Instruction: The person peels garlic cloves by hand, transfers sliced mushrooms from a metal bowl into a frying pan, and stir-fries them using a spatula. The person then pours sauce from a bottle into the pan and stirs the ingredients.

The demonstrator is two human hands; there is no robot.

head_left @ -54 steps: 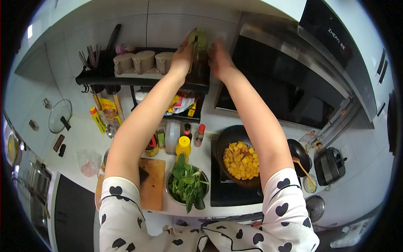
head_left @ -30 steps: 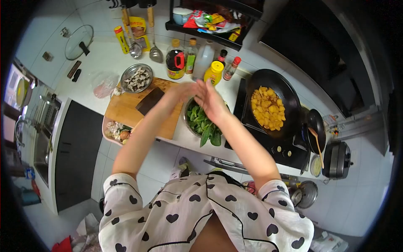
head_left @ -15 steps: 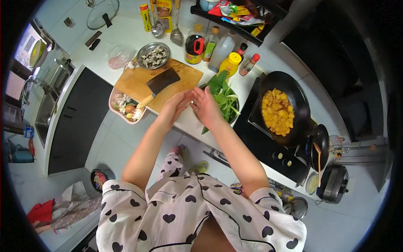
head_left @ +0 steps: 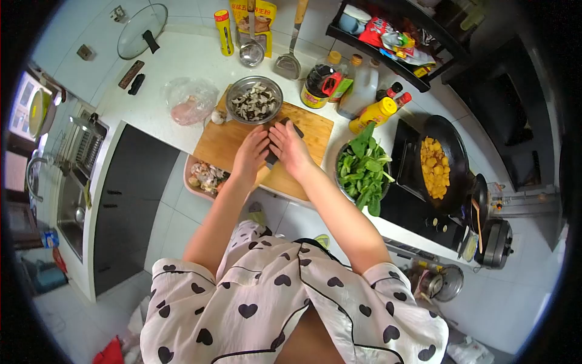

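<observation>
My left hand (head_left: pixel 251 153) and my right hand (head_left: pixel 288 145) are held close together over the wooden cutting board (head_left: pixel 312 130), fingers stretched out and nothing in them. Just beyond my fingertips stands a steel bowl (head_left: pixel 278 100) with chopped dark-and-white pieces, perhaps mushroom. Beneath my hands lies a cleaver (head_left: pixel 296 128) on the board, mostly hidden by them. A garlic bulb (head_left: pixel 219 116) sits by the bowl. To the right, leafy greens (head_left: pixel 365 173) fill a bowl at the counter's edge.
A wok (head_left: pixel 459 161) with yellow chunks sits on the black stove (head_left: pixel 403 203). Bottles, among them a yellow one (head_left: pixel 376 114), line the wall. A bin with scraps (head_left: pixel 206 178) is below the board's left front. A plastic bag (head_left: pixel 191 100) lies left of the board.
My hands have gone from between the board and the greens to over the cleaver, near the steel bowl. The view has turned left, so the counter appears shifted right.
</observation>
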